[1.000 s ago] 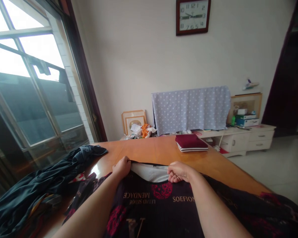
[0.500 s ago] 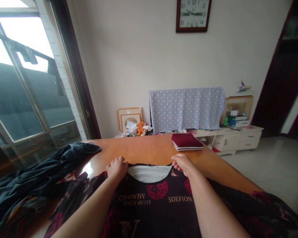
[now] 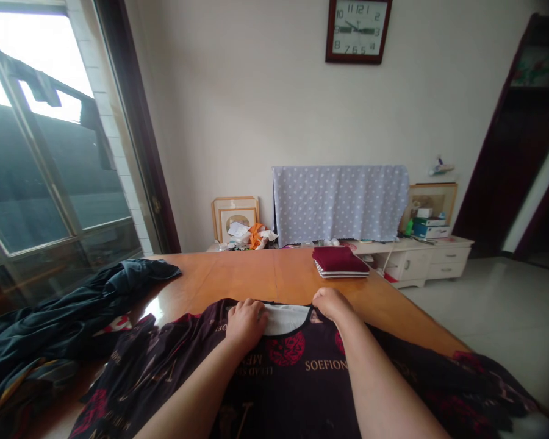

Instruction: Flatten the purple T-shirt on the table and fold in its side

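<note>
A black shirt (image 3: 302,390) with red skull prints and pale lettering lies spread flat on the wooden table (image 3: 256,277), its neckline facing away from me and a white lining showing inside it. My left hand (image 3: 246,323) rests on the neckline near its middle, fingers curled down onto the cloth. My right hand (image 3: 330,303) presses the right corner of the collar, fingers bent over the edge. Whether either hand pinches the fabric cannot be told.
A dark crumpled garment pile (image 3: 59,323) lies at the table's left. A folded maroon cloth stack (image 3: 339,261) sits at the far edge. Beyond stand a dotted cloth-covered unit (image 3: 341,204), a low white cabinet (image 3: 421,259), picture frames (image 3: 235,214) and a large window (image 3: 41,158).
My left hand slid rightward along the neckline toward the middle. The right hand stayed at the collar's right corner. The shirt's left side now lies spread wider.
</note>
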A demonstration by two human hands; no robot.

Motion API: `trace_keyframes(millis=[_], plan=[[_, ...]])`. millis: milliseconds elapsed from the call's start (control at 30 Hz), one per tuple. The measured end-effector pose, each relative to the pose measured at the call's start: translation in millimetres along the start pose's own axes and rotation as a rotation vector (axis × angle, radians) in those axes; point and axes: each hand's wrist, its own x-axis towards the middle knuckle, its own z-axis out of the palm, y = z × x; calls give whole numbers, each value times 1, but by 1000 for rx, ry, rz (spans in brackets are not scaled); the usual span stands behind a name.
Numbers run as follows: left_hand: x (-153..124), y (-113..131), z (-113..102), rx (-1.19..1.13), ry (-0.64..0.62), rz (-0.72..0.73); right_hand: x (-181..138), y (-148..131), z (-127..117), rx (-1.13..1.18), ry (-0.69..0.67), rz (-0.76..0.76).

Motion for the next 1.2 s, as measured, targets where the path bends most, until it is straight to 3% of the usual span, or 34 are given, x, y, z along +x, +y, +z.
trace_keyframes(millis=[100,200,467,567,700,767,1033,1200], plan=[[-2,0,4,5,-3,21,2,-1,-2,-68,154,52],[-2,1,7,24,-20,11,4,-1,0,-106,224,78],[-1,0,12,0,-47,-7,4,0,14,-188,205,99],[-3,0,11,-13,-30,-6,4,-9,19,-165,222,15],[-7,0,8,-36,-18,33,-1,-20,41,-125,94,-237],[-8,-1,7,-54,-20,36,-2,-21,52,-182,7,-293],[-9,-13,-8,-153,-2,-18,-1,-18,59,-339,-55,-270],[-24,-50,-41,-138,138,-113,-8,-19,57,-330,-45,-293]])
